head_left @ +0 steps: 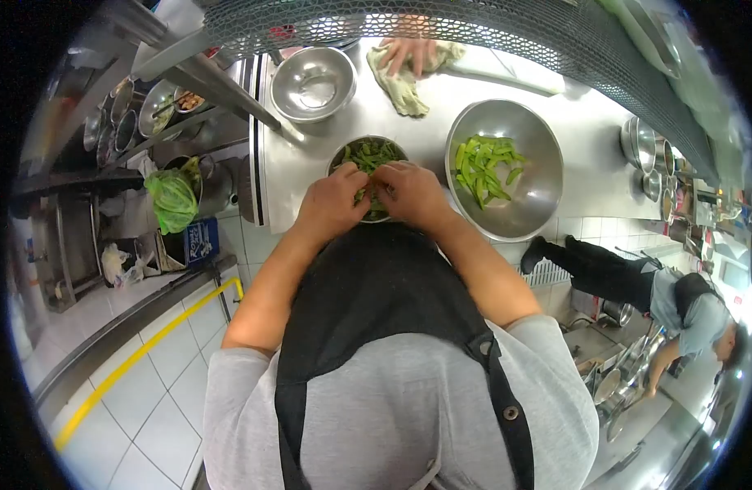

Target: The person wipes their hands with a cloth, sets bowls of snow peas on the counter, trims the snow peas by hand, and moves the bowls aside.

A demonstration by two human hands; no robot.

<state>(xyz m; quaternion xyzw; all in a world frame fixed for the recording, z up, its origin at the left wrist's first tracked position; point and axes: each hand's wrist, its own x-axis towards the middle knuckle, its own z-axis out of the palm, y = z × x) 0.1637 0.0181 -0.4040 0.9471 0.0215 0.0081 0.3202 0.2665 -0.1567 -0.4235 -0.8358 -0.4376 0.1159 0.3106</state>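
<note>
Both my hands are over a smaller metal bowl (335,159) filled with dark green pods (374,152). My left hand (336,198) has its fingers bent and pinched at the bowl's left side. From the other side, my right hand (410,194) meets it, its fingers also curled and pressed together. What lies between the fingertips is too small and hidden to make out. To the right, a large metal bowl (533,196) holds brighter green pod pieces (484,167) along its left wall.
Across the steel counter (310,147), another person's hand (412,53) presses a cloth (400,86). An empty metal bowl (314,84) stands at the back left, near a metal post (237,98). A mesh shelf (474,20) overhangs the back. Another person (678,290) bends over pans at right.
</note>
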